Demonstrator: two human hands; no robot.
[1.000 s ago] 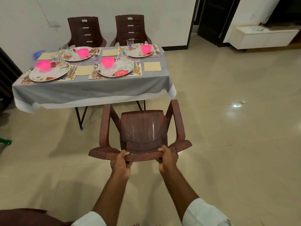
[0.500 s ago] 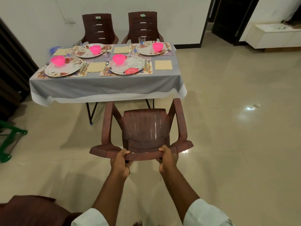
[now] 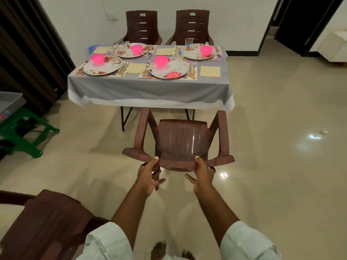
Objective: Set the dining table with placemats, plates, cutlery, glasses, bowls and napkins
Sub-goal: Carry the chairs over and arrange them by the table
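A brown plastic chair (image 3: 181, 139) stands on the floor facing the near long side of the table (image 3: 150, 89), which has a grey cloth. My left hand (image 3: 150, 175) and my right hand (image 3: 203, 175) are at the top of its backrest. Only the thumbs touch the rail, and the fingers are spread loose below it. On the table are floral placemats with plates (image 3: 174, 70), pink bowls (image 3: 161, 61), glasses (image 3: 188, 44), cutlery (image 3: 190, 69) and yellow napkins (image 3: 210, 71).
Two matching chairs (image 3: 141, 25) (image 3: 192, 25) stand at the table's far side against the wall. Another brown chair (image 3: 47, 222) is at my lower left. A green stool (image 3: 24, 136) carrying a grey tray (image 3: 9, 102) stands left, by a dark curtain. A small white scrap (image 3: 323, 131) lies on the floor to the right.
Both hands gripped the chair's backrest before; now the fingers have come off and spread. The chair sits closer under the table's edge, and my view has swung left.
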